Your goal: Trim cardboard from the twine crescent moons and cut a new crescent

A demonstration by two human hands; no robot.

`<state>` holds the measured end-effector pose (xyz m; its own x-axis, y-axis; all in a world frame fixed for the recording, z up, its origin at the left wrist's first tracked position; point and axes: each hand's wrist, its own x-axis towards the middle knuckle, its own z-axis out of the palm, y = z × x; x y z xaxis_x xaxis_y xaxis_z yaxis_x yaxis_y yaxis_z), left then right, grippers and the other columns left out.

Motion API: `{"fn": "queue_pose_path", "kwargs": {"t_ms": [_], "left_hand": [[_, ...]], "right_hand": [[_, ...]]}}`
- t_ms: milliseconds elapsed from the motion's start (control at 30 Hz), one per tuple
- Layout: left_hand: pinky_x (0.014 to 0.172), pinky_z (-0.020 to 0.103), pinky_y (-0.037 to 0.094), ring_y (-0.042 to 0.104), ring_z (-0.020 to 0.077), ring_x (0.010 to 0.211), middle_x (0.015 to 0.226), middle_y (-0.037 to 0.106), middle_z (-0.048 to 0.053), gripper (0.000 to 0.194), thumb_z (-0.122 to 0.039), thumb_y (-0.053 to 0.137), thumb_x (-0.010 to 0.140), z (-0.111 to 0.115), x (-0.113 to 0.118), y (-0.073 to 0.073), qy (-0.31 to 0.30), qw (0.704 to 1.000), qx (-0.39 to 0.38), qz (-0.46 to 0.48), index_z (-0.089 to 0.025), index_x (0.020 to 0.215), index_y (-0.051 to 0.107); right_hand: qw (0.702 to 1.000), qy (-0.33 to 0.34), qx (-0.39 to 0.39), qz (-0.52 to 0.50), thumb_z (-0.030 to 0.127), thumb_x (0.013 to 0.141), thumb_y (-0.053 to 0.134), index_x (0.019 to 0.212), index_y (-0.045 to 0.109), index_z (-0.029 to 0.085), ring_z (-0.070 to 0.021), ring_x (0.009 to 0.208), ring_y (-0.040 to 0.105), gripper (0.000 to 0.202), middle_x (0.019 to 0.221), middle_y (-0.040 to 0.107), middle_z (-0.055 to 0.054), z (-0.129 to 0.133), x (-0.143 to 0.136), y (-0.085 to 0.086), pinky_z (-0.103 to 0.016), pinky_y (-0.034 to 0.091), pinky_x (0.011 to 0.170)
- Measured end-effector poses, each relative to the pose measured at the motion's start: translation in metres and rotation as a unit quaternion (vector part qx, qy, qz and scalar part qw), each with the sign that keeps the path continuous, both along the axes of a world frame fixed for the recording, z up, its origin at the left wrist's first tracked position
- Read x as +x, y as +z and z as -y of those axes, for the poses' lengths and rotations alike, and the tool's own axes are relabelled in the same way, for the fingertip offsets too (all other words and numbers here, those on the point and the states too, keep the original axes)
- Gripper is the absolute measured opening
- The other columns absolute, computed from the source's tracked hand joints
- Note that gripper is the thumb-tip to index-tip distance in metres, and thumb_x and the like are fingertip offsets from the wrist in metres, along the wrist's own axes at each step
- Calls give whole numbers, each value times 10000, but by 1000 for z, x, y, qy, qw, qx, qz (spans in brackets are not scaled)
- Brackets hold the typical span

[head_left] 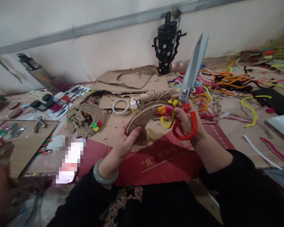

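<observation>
Jute-wrapped arch (144, 117) sits in mid-air above the red sheet (156, 160) near the front edge of the work surface, held up between your two hands. Your left hand (124, 142) is closed on its left end, thumb on the face and fingers curled behind; a pale green bangle (104, 178) rings that wrist. An orange flower (161, 110) and a yellow pipe cleaner (168, 121) are fixed at the arch's right end.

Legible writing: the red sheet carries pale characters, one in quotation marks readable as "风"; the rest cannot be made out.

Starting at the left edge, cardboard (26, 142) lies flat with metal pliers (39, 123) at its far corner. Small paint pots (47, 101) stand beyond on printed paper. Just left of the arch lies a second jute coil piece (87, 115) with a pink and green flower. Behind the arch you have a white ring (120, 106) and a small glue bottle (133, 105), contents not discernible. Torn cardboard sheets (130, 78) lie toward the back edge, and a black tumbler (167, 44) with white flowers stands against the wall.

Your right hand (186, 121) is clenched through the red handles of the scissors (190, 85), blades shut and pointing up and away. Loose pipe cleaners (227, 78) in many colours cover the right side of the surface.
</observation>
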<state>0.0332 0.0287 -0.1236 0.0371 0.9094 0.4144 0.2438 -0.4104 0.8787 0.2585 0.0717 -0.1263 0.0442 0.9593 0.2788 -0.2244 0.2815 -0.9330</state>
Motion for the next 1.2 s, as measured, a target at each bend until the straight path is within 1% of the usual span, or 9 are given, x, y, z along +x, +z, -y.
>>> {"fn": "queue_pose_path", "kwargs": {"t_ms": [133, 267, 433, 567, 667, 767, 833, 1033, 1200], "left_hand": [[556, 212, 473, 613, 111, 540, 615, 661, -10, 201, -276, 611, 927, 4, 0, 6, -68, 991, 90, -77, -189, 753, 662], [575, 230, 458, 607, 119, 562, 608, 646, -12, 206, -283, 601, 935, 3, 0, 6, -43, 981, 144, -122, -193, 754, 640], [608, 254, 474, 636, 140, 609, 641, 681, 4, 202, -302, 612, 928, 3, -1, 6, -11, 977, 158, -146, -193, 765, 660], [601, 260, 496, 644, 149, 617, 675, 707, 17, 189, -358, 661, 888, 3, -4, 2, -1, 993, 65, -102, -187, 817, 702], [631, 257, 539, 673, 153, 670, 755, 737, 24, 239, -421, 725, 837, 0, -2, -6, 9, 996, -70, 46, -191, 902, 726], [652, 286, 585, 707, 182, 712, 812, 755, 46, 356, -515, 760, 783, -3, 4, -12, -15, 953, -203, 222, -186, 913, 727], [694, 321, 615, 729, 214, 751, 811, 760, 56, 410, -521, 810, 721, -4, 9, -11, -29, 922, -258, 288, -175, 924, 725], [763, 398, 652, 760, 279, 799, 774, 768, 81, 487, -516, 883, 604, -7, 13, -5, -30, 869, -342, 357, -164, 897, 718], [784, 382, 645, 762, 262, 807, 827, 785, 82, 516, -508, 888, 601, -6, 17, -11, -13, 881, -322, 346, -153, 935, 718]], "right_hand": [[997, -56, 45, 27, 618, 737, 779, 1102, 640, 350, -157, 697, 623, 474, 871, 618, -1, 1, 1, -1, -299, 578, 618], [993, -63, 59, 80, 610, 805, 718, 1170, 613, 361, -185, 781, 663, 454, 945, 656, -24, 2, 3, -4, -324, 583, 662], [993, -60, 40, 94, 585, 796, 735, 1112, 651, 344, -156, 719, 626, 406, 853, 607, 0, 0, 3, -6, -301, 573, 647], [992, -74, 37, 99, 622, 779, 731, 1096, 663, 344, -145, 647, 587, 427, 780, 553, 14, 0, 2, -5, -285, 559, 579], [996, -46, 23, 77, 631, 790, 718, 1128, 611, 363, -148, 604, 618, 444, 764, 569, 26, 2, 0, -5, -297, 568, 559], [997, -24, 5, 69, 618, 797, 717, 1148, 568, 365, -165, 624, 668, 458, 779, 607, 29, 3, -3, -6, -314, 578, 576], [998, -32, -1, 52, 614, 775, 740, 1138, 574, 360, -159, 635, 671, 474, 814, 612, 26, 3, -4, -6, -308, 578, 574], [999, -20, -3, 28, 658, 772, 713, 1147, 560, 358, -209, 707, 711, 504, 855, 660, -1, 3, -3, -3, -329, 567, 540], [999, -34, -10, 25, 589, 730, 783, 1152, 571, 369, -194, 697, 671, 521, 886, 616, -1, 6, -6, -7, -357, 598, 591]]}}
